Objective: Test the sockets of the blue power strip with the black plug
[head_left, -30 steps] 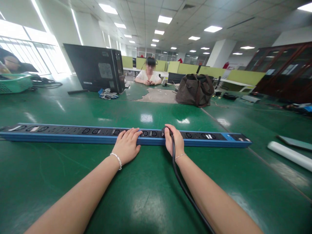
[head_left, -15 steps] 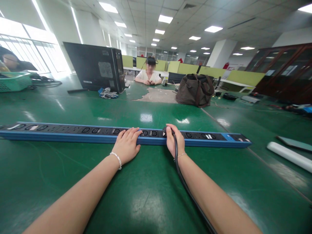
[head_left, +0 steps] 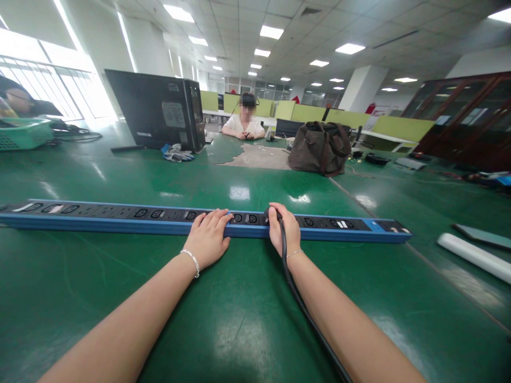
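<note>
A long blue power strip (head_left: 131,223) with a black socket face lies across the green table. My left hand (head_left: 208,238) is laid over its middle, fingers across the top and thumb against the near side, steadying it. Closed around the black plug (head_left: 267,215) of a power cord, my right hand (head_left: 284,230) is at the strip, right of centre. Fingers cover most of the plug, and I cannot tell whether its pins are in a socket. The black cord (head_left: 293,287) runs from this hand down along my right forearm.
Beyond the strip stand a black computer case (head_left: 155,109), grey-blue gloves (head_left: 178,153) and a brown bag (head_left: 319,148). A person (head_left: 244,122) sits at the far side. A green basket (head_left: 26,135) is at left; a white bar (head_left: 475,258) lies at right.
My right hand has shifted slightly left along the strip with the plug, and the cord has moved with it. My left hand and the strip stay put.
</note>
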`<action>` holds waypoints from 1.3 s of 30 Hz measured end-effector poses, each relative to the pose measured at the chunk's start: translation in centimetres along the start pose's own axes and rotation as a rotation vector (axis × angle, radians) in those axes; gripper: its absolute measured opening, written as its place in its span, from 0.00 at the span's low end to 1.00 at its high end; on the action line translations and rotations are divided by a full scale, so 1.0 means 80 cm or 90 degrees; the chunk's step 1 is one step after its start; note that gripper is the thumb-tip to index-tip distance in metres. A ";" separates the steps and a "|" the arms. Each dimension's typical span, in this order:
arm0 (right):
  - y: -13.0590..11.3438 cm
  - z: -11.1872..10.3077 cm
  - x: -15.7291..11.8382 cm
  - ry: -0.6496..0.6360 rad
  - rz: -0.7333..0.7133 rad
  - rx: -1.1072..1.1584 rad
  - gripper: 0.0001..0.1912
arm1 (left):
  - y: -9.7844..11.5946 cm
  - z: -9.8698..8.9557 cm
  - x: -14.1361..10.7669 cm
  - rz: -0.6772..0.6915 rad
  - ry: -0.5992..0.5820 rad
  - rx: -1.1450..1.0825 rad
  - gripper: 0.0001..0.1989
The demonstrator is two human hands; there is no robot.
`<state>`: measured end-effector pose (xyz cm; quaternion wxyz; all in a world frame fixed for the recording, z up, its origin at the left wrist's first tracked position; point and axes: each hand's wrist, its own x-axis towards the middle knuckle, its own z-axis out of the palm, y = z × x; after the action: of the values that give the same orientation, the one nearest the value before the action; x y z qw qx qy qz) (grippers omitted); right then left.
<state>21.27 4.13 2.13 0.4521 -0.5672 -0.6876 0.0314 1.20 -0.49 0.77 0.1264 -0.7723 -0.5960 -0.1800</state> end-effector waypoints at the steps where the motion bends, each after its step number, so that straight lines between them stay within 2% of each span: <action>1: -0.002 0.001 0.000 0.000 -0.006 -0.009 0.17 | 0.000 0.000 0.000 -0.001 0.000 0.000 0.25; 7: -0.014 0.005 0.001 -0.019 -0.055 -0.060 0.15 | 0.000 0.000 -0.001 -0.003 0.005 -0.007 0.25; 14: -0.011 0.007 -0.002 0.002 0.018 -0.029 0.17 | 0.001 -0.001 -0.001 -0.007 0.002 -0.011 0.25; 23: 0.003 -0.010 0.003 -0.061 -0.122 -0.132 0.17 | -0.001 -0.001 -0.001 -0.002 -0.005 -0.007 0.25; 29: 0.002 -0.006 0.004 -0.090 -0.235 -0.210 0.16 | 0.000 -0.002 -0.001 -0.002 -0.004 -0.011 0.25; 35: 0.001 0.001 -0.008 -0.056 -0.193 -0.203 0.16 | 0.000 -0.004 -0.001 -0.003 -0.006 -0.020 0.25; 39: 0.006 0.001 -0.010 -0.055 -0.207 -0.197 0.17 | 0.001 -0.003 -0.001 -0.008 -0.006 -0.019 0.25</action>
<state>21.52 3.66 1.33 0.3290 -0.5093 -0.7857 -0.1232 1.22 -0.68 0.98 0.1105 -0.7713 -0.5985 -0.1860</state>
